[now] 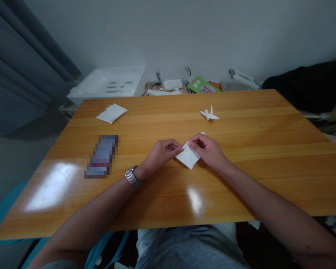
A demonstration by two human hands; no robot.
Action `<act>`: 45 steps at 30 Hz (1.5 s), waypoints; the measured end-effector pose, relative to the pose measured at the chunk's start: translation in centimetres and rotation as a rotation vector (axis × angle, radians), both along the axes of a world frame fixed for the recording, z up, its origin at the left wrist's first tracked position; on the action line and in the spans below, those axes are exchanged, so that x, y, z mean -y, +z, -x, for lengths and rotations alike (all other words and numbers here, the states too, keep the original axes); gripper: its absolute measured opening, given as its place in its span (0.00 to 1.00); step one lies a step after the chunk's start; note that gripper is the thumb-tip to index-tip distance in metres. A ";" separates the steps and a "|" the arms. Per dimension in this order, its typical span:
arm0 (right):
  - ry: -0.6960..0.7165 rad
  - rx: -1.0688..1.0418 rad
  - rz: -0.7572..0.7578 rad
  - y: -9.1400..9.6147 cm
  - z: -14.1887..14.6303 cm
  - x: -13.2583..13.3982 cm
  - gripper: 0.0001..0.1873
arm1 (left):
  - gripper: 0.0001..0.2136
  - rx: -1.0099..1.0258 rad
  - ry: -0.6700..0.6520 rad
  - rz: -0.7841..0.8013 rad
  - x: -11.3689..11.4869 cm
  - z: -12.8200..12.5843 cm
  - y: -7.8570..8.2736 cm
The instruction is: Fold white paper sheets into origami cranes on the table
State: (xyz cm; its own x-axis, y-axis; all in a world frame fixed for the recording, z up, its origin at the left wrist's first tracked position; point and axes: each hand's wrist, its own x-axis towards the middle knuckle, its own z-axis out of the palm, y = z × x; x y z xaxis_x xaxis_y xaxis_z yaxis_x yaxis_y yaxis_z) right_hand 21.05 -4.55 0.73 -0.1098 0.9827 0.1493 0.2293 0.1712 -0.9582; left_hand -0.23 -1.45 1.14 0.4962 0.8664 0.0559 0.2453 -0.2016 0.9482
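White paper, folded to a small square (190, 158), is held over the middle of a glossy wood-grain desk (254, 149), its upper edges grasped in the grip of both the left hand (165, 153) and the right hand (208, 147). Farther back stands a folded white paper bird (210, 114); leftward lie a stack of white paper sheets (112, 113) and a dark oblong device (102, 155), its display blurred. Behind the desk, a green printed booklet (202, 85) bears lettering too small to read, and a large white box-like tray (100, 84) shows slots inside.
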 end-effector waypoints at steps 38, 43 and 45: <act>0.201 0.942 -0.440 -1.8 -1.4 -0.8 0.22 | 0.10 -0.543 0.067 -0.569 -1.0 1.3 -1.1; 0.201 0.968 -0.406 -1.5 -1.4 -0.8 0.25 | 0.19 -0.648 -0.027 -0.737 -1.0 1.4 -2.0; 0.198 0.971 -0.397 -1.4 -1.3 -0.8 0.26 | 0.20 -0.682 -0.035 -0.748 -0.8 1.3 -1.9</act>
